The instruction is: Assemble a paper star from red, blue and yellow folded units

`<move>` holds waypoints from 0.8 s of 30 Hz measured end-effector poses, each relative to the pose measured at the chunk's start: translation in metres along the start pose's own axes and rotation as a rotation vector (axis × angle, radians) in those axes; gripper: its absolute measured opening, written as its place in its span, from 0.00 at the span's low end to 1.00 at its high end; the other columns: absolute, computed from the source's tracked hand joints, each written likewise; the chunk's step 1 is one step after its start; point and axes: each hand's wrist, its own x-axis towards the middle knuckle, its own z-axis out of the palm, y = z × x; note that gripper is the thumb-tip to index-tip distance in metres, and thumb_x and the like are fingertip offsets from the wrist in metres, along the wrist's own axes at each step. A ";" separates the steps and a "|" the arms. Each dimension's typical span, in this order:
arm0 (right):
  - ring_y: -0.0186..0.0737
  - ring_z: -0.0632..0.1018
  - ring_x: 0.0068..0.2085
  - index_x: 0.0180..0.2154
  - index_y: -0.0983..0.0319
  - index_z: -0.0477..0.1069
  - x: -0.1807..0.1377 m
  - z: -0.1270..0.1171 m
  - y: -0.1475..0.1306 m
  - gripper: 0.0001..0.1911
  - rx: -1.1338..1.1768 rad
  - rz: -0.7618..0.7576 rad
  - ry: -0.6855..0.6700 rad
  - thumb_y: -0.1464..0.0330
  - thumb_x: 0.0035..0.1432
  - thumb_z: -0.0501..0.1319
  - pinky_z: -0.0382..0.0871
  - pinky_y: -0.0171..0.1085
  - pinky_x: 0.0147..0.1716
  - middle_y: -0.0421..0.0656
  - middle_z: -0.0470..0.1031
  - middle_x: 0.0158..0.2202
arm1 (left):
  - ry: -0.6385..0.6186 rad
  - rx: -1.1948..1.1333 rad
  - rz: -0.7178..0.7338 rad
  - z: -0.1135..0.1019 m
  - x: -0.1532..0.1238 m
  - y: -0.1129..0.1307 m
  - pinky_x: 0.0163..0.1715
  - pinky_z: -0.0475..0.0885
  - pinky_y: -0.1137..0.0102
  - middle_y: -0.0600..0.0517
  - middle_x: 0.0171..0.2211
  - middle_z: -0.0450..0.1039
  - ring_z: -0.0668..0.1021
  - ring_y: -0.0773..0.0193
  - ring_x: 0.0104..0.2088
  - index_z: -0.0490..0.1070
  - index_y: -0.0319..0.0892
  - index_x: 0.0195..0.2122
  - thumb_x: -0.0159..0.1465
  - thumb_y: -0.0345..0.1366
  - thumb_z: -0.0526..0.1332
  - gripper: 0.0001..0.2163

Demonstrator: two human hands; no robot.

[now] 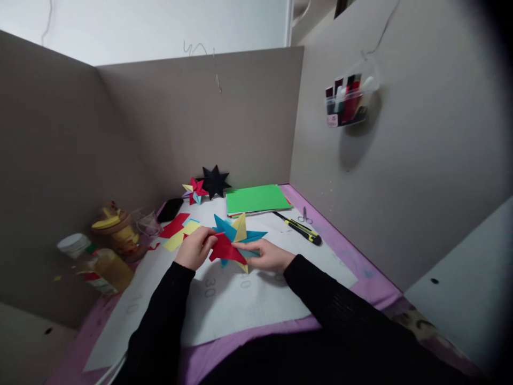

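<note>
A paper star [227, 230] is gripped by the left hand [195, 248] and the right hand [268, 255] over a white sheet [248, 307]. The pink-covered tabletop [377, 283] is enclosed on 3 sides by grey walls [200, 117].

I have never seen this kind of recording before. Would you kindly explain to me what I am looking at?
There is no machine here, only a person working bare-handed. The single picture comes from a camera worn on the person's head, looking forward and down. The left hand and right hand hold a folded paper star in blue, yellow and red. It is above a white sheet printed with numbers. Around it are a utility knife, small scissors, a stack of papers with green on top, and, toward the back, a black star and a smaller multicoloured star.
</note>
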 end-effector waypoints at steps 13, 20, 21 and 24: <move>0.42 0.67 0.58 0.59 0.58 0.58 0.000 -0.002 0.000 0.31 -0.048 -0.028 -0.031 0.76 0.52 0.55 0.56 0.45 0.60 0.42 0.63 0.59 | 0.019 0.056 -0.051 -0.006 0.000 -0.011 0.27 0.65 0.71 0.51 0.27 0.72 0.73 0.64 0.27 0.69 0.42 0.31 0.65 0.40 0.49 0.13; 0.42 0.68 0.58 0.58 0.59 0.59 0.000 -0.001 -0.001 0.31 -0.034 -0.032 -0.019 0.77 0.51 0.54 0.56 0.44 0.59 0.43 0.64 0.58 | -0.001 -0.011 -0.086 -0.001 0.001 -0.004 0.29 0.66 0.71 0.53 0.27 0.70 0.72 0.65 0.28 0.67 0.43 0.32 0.63 0.40 0.52 0.09; 0.42 0.67 0.58 0.58 0.59 0.59 0.000 -0.001 -0.001 0.31 -0.030 -0.032 -0.018 0.76 0.51 0.54 0.56 0.45 0.59 0.43 0.64 0.58 | -0.002 -0.033 -0.049 -0.001 0.001 -0.002 0.30 0.66 0.71 0.53 0.29 0.70 0.72 0.64 0.29 0.67 0.43 0.33 0.62 0.40 0.54 0.08; 0.42 0.67 0.58 0.58 0.58 0.59 0.000 -0.001 -0.002 0.30 -0.044 -0.040 -0.019 0.74 0.53 0.55 0.55 0.45 0.59 0.42 0.64 0.58 | 0.034 -0.105 0.054 -0.002 0.002 0.002 0.34 0.68 0.70 0.50 0.31 0.70 0.72 0.63 0.33 0.69 0.42 0.33 0.60 0.39 0.58 0.06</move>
